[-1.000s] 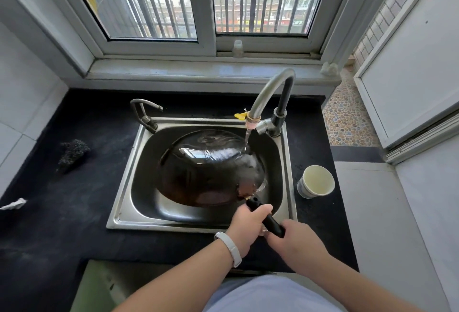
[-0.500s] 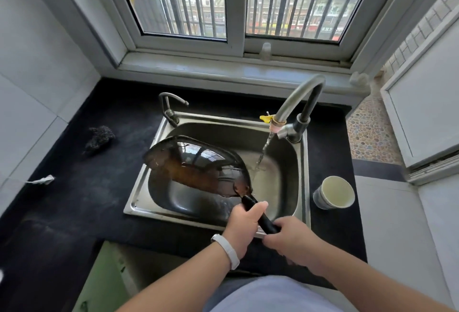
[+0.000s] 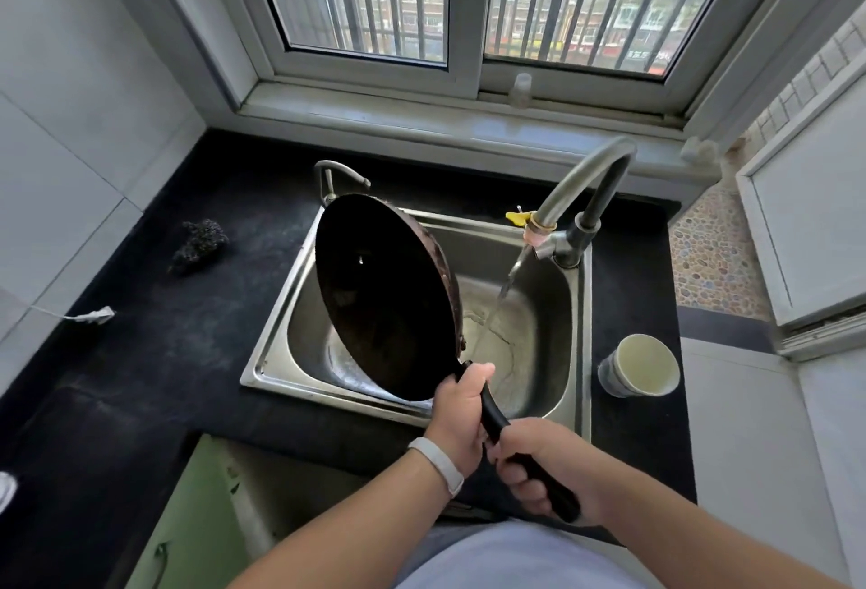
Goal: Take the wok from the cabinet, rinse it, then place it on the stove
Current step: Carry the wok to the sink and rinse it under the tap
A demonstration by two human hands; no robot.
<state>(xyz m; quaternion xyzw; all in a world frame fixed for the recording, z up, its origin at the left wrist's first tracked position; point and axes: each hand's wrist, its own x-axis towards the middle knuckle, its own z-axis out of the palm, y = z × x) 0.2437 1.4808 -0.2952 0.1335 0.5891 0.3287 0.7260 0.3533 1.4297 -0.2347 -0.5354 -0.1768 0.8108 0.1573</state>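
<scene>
Wok [image 3: 384, 293]: centre of frame, tipped steeply on edge over the left half of the sink, dark surface turned toward the camera, rim leaning toward the upper left.
Handle [image 3: 496, 420]: black, running down and right from the pan toward lower centre.
Left hand [image 3: 457, 415]: fully closed around the handle right at the pan's base, white band on the wrist.
Right hand [image 3: 539, 462]: wrapped tight around the handle's lower end, just beside the left, butt of the handle poking out below.
Water [image 3: 508, 284]: running from the tap [image 3: 581, 180] at centre right, stream falling into the basin just right of the pan, apparently not touching it.
Sink [image 3: 281, 321]: steel, set in a black counter [image 3: 140, 354].
Step in hand: rinse looks near its close; looks like draining, tilt suited to shedding water.
Next move: likely a shake over the basin, tap off, then a level two-handed carry to the stove, which is nowhere in frame.
Surroundings: paper cup [image 3: 639, 366] right of the sink; dark scrubber [image 3: 199, 244] at left; small clear bottle [image 3: 521, 89] on the window ledge.
Writing: none legible on pan, cup or tap; signs through the window bars too small to read.
</scene>
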